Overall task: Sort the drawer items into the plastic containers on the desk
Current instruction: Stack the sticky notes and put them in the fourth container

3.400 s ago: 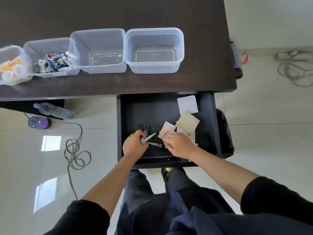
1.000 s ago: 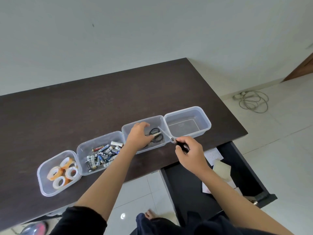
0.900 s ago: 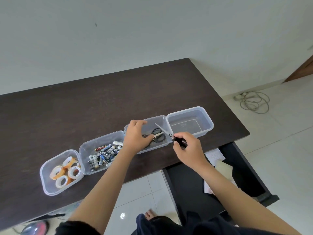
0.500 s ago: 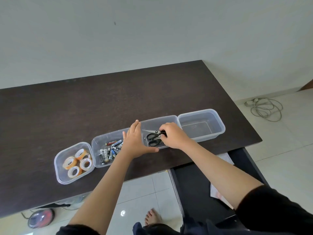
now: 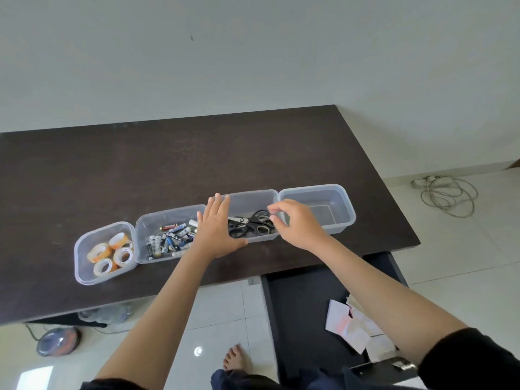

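Four clear plastic containers stand in a row on the dark desk (image 5: 140,164). Black-handled scissors (image 5: 253,222) lie in the third container (image 5: 253,192). My left hand (image 5: 215,229) rests flat against that container's left end, fingers straight and thumb along its near wall. Over its right end hovers my right hand (image 5: 298,223), fingers loosely curled and holding nothing. Paper notes (image 5: 346,327) lie in the open drawer (image 5: 298,299) at lower right, partly hidden by my right forearm.
The leftmost container (image 5: 84,277) holds tape rolls, the second (image 5: 168,213) holds batteries, and the rightmost (image 5: 349,218) has nothing in it. A coiled cable (image 5: 447,195) lies on the floor to the right. My bare foot (image 5: 235,358) stands below the desk edge.
Both hands carried scissors from the drawer to the third container. My right hand has let go of its pair and lifted slightly; my left hand now lies flat against the container.
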